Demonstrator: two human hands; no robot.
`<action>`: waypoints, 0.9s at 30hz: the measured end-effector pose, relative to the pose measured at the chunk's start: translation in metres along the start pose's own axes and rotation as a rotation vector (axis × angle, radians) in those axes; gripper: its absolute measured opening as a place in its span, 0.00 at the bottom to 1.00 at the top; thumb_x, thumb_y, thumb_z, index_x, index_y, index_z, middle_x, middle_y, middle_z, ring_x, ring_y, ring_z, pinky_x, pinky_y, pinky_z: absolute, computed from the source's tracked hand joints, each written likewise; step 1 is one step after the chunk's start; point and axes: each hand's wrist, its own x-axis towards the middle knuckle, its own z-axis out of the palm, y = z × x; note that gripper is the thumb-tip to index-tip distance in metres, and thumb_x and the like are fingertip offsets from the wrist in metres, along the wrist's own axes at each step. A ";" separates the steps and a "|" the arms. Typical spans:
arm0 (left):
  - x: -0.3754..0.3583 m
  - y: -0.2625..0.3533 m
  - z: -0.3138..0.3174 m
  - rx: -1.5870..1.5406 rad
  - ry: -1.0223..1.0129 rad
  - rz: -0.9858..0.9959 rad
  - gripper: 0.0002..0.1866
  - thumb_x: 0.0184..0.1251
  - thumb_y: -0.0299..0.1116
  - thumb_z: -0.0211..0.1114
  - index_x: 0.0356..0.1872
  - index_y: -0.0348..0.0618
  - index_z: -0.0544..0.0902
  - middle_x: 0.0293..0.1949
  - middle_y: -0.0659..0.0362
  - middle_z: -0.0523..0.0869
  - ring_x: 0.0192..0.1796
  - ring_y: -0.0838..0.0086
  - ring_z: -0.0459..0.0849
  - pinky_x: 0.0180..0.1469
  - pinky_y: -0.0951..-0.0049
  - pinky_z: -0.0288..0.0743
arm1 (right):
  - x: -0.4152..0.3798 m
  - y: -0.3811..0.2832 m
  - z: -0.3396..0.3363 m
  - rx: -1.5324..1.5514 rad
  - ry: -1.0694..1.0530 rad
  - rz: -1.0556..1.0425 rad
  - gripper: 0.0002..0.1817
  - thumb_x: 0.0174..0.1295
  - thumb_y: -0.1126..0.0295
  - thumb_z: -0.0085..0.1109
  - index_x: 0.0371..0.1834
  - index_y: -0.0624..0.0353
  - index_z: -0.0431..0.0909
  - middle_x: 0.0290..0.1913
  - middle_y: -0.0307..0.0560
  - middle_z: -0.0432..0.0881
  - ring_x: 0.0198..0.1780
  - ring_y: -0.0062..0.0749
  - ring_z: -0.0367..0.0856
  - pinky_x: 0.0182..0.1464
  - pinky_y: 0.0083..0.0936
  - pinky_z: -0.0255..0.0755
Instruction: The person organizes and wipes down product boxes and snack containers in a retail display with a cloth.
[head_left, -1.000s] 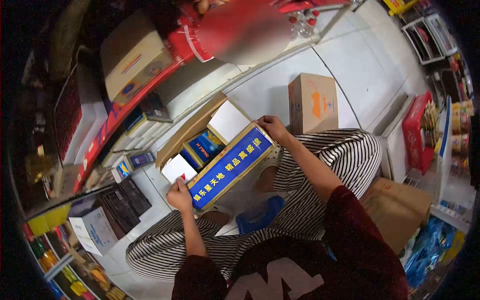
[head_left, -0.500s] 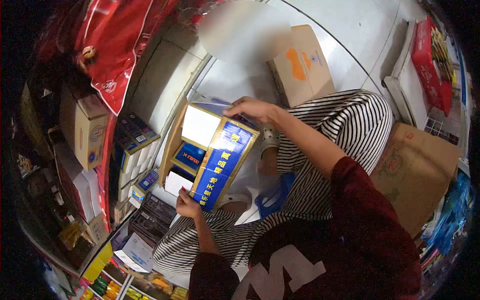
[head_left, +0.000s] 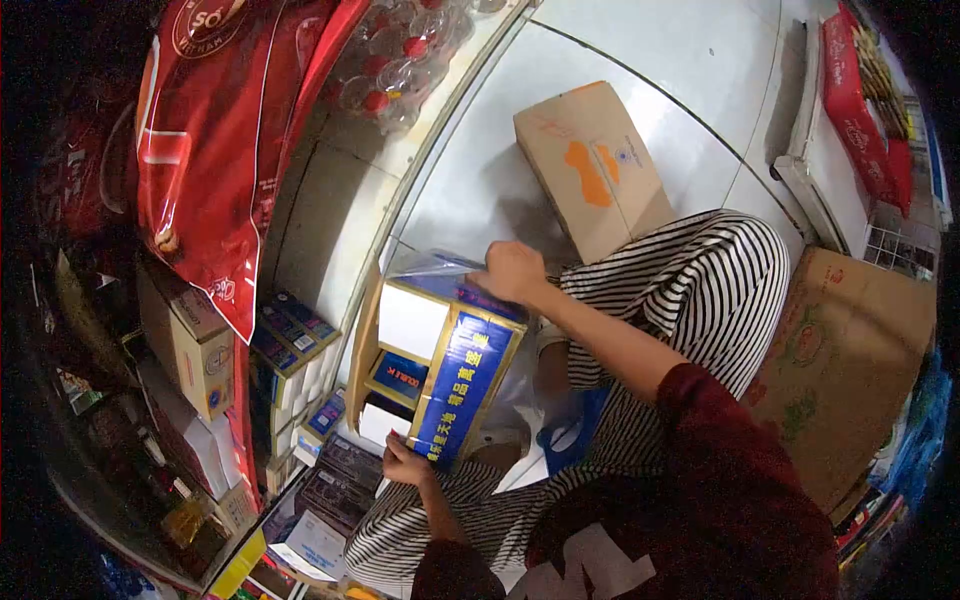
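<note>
An open carton point(head_left: 463, 387) with a blue, gold-edged side and yellow characters stands tilted in front of my legs. Inside it are white-sided packs point(head_left: 411, 321) and a blue pack point(head_left: 399, 374). My left hand point(head_left: 406, 462) grips the carton's lower corner, beside a white pack. At the opposite end, my right hand point(head_left: 514, 272) is closed on clear plastic film point(head_left: 432, 264) that stretches over the carton's upper edge. Its fingertips are partly hidden.
A brown carton with orange marks point(head_left: 596, 172) lies beyond my knee; a larger one point(head_left: 838, 370) is at right. Stacked small boxes point(head_left: 295, 340) and a hanging red bag point(head_left: 205, 150) are at left. A blue object point(head_left: 572, 432) is between my legs.
The view has shifted, so the carton appears lower and farther right. My right hand has turned into a tighter fist at the film, while my left hand keeps its place on the corner.
</note>
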 end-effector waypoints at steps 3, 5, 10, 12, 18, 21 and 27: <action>-0.001 0.007 -0.005 0.098 -0.079 -0.139 0.21 0.62 0.40 0.53 0.28 0.26 0.81 0.17 0.52 0.80 0.19 0.73 0.74 0.24 0.68 0.68 | 0.008 0.003 -0.002 0.521 -0.379 0.088 0.11 0.50 0.67 0.60 0.25 0.67 0.80 0.20 0.45 0.79 0.23 0.27 0.77 0.25 0.24 0.70; -0.003 0.015 -0.006 0.008 -0.084 -0.188 0.19 0.63 0.38 0.53 0.30 0.26 0.81 0.20 0.50 0.82 0.21 0.72 0.78 0.25 0.69 0.71 | 0.010 0.003 0.003 0.652 -0.412 -0.061 0.09 0.51 0.71 0.59 0.31 0.66 0.80 0.25 0.46 0.79 0.28 0.26 0.77 0.30 0.23 0.70; -0.005 -0.003 0.000 -0.015 -0.035 -0.109 0.19 0.63 0.38 0.53 0.29 0.26 0.81 0.19 0.51 0.82 0.20 0.73 0.76 0.23 0.69 0.69 | 0.004 0.002 0.001 0.779 -0.441 -0.510 0.13 0.50 0.75 0.58 0.41 0.59 0.80 0.40 0.44 0.78 0.42 0.24 0.74 0.46 0.22 0.66; -0.003 -0.006 -0.002 -0.002 -0.039 -0.146 0.19 0.63 0.38 0.54 0.29 0.26 0.81 0.20 0.50 0.82 0.20 0.73 0.77 0.23 0.69 0.69 | 0.011 0.008 -0.003 0.768 -0.527 -0.536 0.14 0.50 0.75 0.58 0.42 0.57 0.79 0.44 0.43 0.77 0.47 0.24 0.72 0.50 0.22 0.63; -0.004 -0.006 0.008 -0.112 0.080 -0.080 0.18 0.61 0.38 0.56 0.27 0.30 0.83 0.18 0.52 0.82 0.18 0.73 0.76 0.22 0.69 0.68 | 0.006 0.007 -0.002 0.788 -0.466 -0.407 0.12 0.51 0.66 0.60 0.35 0.61 0.80 0.33 0.42 0.80 0.37 0.26 0.76 0.43 0.20 0.67; -0.005 0.003 0.003 -0.033 0.076 -0.045 0.17 0.60 0.38 0.56 0.25 0.31 0.83 0.16 0.53 0.81 0.17 0.74 0.75 0.20 0.70 0.66 | -0.003 -0.006 -0.001 0.585 -0.292 -0.390 0.16 0.45 0.61 0.64 0.31 0.62 0.81 0.27 0.44 0.80 0.30 0.27 0.77 0.37 0.21 0.69; -0.005 -0.004 -0.002 0.039 0.003 -0.061 0.17 0.61 0.37 0.57 0.22 0.32 0.83 0.12 0.57 0.77 0.14 0.79 0.69 0.17 0.70 0.60 | 0.006 -0.028 -0.007 0.354 -0.276 -0.311 0.18 0.37 0.61 0.65 0.23 0.68 0.79 0.21 0.50 0.79 0.27 0.31 0.76 0.33 0.23 0.68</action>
